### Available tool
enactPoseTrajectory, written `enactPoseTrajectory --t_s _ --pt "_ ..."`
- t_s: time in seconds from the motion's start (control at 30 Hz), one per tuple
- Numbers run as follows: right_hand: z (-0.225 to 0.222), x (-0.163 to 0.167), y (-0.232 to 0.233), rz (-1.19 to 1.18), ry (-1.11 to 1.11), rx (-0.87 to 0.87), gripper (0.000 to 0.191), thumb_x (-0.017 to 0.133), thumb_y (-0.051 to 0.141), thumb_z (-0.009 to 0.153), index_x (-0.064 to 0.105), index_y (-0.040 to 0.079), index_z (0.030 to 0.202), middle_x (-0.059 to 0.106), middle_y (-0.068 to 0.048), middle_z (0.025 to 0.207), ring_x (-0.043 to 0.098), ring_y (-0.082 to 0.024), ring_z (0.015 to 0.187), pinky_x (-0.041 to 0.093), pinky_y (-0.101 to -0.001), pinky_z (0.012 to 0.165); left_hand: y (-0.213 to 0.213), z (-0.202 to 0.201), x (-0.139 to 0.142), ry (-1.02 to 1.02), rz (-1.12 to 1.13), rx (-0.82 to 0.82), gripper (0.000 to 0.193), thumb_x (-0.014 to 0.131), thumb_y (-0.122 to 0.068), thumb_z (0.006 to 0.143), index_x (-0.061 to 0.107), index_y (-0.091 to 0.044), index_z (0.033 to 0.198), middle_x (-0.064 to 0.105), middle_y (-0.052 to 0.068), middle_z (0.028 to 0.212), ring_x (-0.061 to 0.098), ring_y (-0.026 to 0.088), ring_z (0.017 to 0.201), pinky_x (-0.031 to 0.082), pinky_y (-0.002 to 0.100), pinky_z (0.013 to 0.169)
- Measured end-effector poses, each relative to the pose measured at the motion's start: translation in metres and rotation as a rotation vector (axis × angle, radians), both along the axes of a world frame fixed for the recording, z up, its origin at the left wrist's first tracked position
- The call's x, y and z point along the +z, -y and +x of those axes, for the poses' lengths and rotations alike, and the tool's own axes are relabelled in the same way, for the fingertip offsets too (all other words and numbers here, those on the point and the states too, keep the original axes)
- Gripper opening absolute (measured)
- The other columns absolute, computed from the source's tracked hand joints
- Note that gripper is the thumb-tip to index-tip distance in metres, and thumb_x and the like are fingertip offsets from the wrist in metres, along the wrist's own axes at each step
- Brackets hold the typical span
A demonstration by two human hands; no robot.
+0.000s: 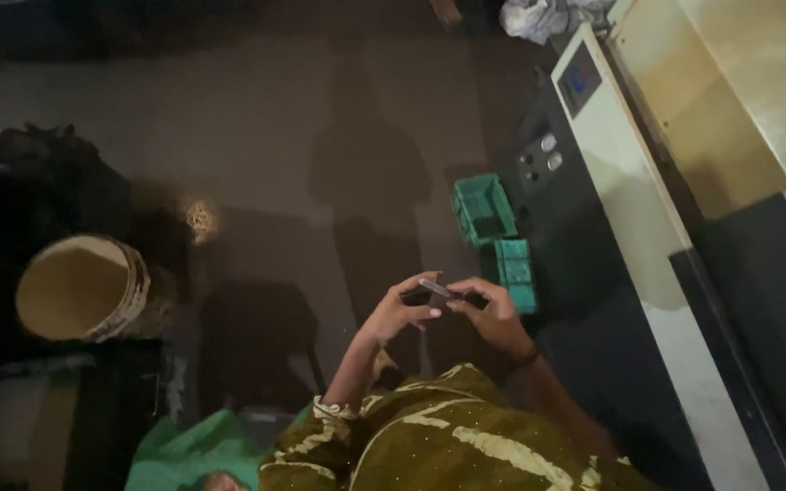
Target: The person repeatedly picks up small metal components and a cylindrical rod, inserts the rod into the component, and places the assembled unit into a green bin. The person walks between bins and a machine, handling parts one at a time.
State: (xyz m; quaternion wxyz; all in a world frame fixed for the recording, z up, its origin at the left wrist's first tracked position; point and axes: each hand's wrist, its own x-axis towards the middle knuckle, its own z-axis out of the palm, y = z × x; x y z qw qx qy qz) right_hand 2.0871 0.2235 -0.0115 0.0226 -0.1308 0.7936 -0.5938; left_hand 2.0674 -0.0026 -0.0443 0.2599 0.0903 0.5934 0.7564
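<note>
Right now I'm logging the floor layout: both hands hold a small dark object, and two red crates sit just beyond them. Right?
Not quite. The head view shows the crates are green, not red. The left hand and right hand do hold a small dark object.

Bare floor ahead of my hands open. Green crates just right, machine cabinet beyond blocks. Bucket far left.
</note>
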Motion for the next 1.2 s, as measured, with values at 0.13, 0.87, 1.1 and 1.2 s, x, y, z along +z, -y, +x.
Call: enactPoseTrajectory --t_s 0.13,0.87,1.1,1.2 --pt "-0.051 -0.004 0.022 -0.077 0.13 0.045 0.023 0.075 0.006 0.09 0.071 0.001 0.112 0.074 -0.007 0.103 0.07 -0.016 0.09 0.057 -0.0311 0.08 0.025 -0.046 0.005 -0.042 -0.091 -0.028 0.074 0.083 -0.017 0.08 0.055 -0.013 0.148 0.07 0.009 0.126 0.069 0.018 0.1 0.061 0.028 0.067" --pt "-0.247 -0.015 0.102 -0.042 0.457 0.361 0.025 0.053 0.018 0.103 0.068 -0.002 0.099 0.07 -0.007 0.078 0.067 -0.014 0.071 0.054 -0.0305 0.064 0.093 -0.205 -0.038 -0.054 -0.169 0.09 0.07 0.078 -0.008 0.084 0.052 -0.008 0.149 0.063 0.012 0.139 0.071 0.016 0.094 0.063 0.029 0.066" --pt "-0.395 -0.048 0.117 0.067 0.321 0.57 0.034 0.046 0.025 0.108 0.065 -0.003 0.105 0.07 -0.007 0.082 0.065 -0.015 0.071 0.054 -0.0314 0.067 0.111 -0.318 -0.019 -0.152 -0.245 0.156 0.071 0.082 -0.008 0.081 0.056 -0.009 0.147 0.068 0.012 0.124 0.068 0.019 0.094 0.061 0.031 0.075" --pt "-0.452 -0.044 0.109 0.142 0.158 0.566 0.033 0.049 0.026 0.106 0.065 -0.002 0.109 0.07 -0.006 0.083 0.064 -0.014 0.074 0.053 -0.0312 0.069 0.106 -0.374 -0.005 -0.234 -0.317 0.208 0.072 0.086 -0.009 0.078 0.057 -0.01 0.145 0.063 0.011 0.132 0.067 0.021 0.106 0.061 0.033 0.083"
